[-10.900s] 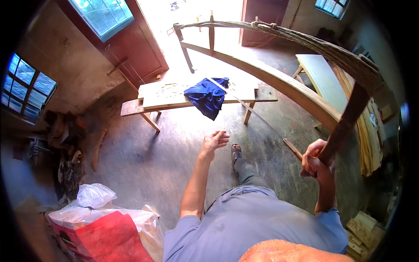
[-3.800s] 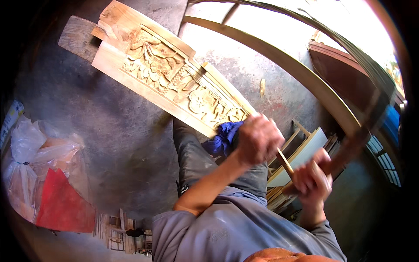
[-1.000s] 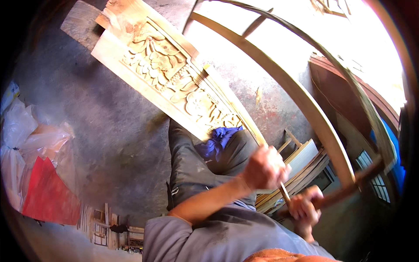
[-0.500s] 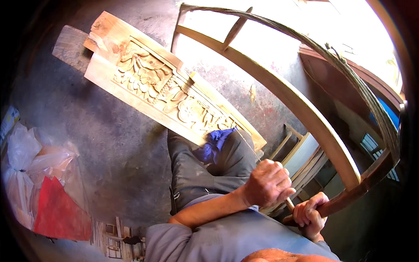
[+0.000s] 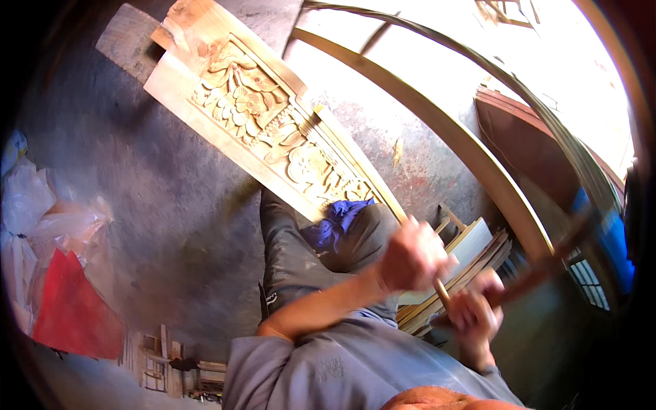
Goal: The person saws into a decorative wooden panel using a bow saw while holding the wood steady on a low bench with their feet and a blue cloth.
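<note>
The grip of the right hand [image 5: 475, 316] is closed around a dark wooden bar [image 5: 529, 279], which is one end of a big wooden frame. The grip of the left hand [image 5: 413, 257] has its fingers bent inward, just above and to the left of the right one. A thin wooden stick [image 5: 442, 294] shows between the two hands; because of the blur, I cannot tell if the left grip is pinching it.

The frame is raised at the right side of the view: its long curved beam [image 5: 437, 109] goes from the bar up to the top, and a twisted cord [image 5: 506, 73] runs outside of it, apart from the beam.

To the left of the beam, a light board [image 5: 222, 137] with carved flowers lies slanting on a desk, whose grey end [image 5: 128, 41] comes out behind it. A blue cloth [image 5: 339, 222] is at the near edge of this board, by the person's legs [image 5: 294, 239] in dark trousers. On the far left there are clear plastic bags [image 5: 27, 198] and a red sheet [image 5: 76, 311].
</note>
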Available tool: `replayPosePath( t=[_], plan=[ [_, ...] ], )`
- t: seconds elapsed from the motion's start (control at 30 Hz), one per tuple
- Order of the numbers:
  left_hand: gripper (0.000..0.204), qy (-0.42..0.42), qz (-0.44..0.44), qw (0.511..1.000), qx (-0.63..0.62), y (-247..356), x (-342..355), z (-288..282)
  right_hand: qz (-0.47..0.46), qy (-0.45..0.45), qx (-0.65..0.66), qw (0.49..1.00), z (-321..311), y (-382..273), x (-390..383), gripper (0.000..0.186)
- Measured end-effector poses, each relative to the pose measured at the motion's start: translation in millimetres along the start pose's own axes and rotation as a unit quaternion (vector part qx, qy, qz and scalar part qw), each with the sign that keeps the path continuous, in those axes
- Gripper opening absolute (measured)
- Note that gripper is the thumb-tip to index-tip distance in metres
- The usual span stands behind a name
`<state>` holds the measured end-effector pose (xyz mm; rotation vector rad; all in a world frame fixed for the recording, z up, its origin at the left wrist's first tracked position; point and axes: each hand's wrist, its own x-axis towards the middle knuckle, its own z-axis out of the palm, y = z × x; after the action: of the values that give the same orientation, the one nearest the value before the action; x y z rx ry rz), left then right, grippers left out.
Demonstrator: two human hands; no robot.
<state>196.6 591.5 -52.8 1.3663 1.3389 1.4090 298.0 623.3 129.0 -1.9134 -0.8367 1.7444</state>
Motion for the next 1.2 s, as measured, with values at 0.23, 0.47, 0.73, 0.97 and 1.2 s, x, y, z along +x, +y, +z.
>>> replayPosePath(
  t=[0.23,0.47,0.73,0.97,1.2],
  plan=[
    [0.034,0.031,-0.022,0.999,0.032,-76,11,-8,0.033,0.027,0.033,0.999,41,29,70,0.013],
    [0.030,0.031,-0.001,0.998,0.059,-94,14,-4,0.017,0.014,0.055,0.998,28,49,92,0.011],
    [0.033,0.029,-0.013,0.999,0.004,-17,-20,27,0.005,0.008,0.005,1.000,-29,35,9,0.019],
    [0.033,0.033,0.018,0.996,0.085,-162,12,-10,-0.010,-0.029,0.041,0.999,39,94,146,0.007],
    [0.035,-0.022,-0.011,0.999,-0.032,42,-17,43,-0.039,-0.036,0.020,0.998,-76,18,-36,0.018]
  ],
)
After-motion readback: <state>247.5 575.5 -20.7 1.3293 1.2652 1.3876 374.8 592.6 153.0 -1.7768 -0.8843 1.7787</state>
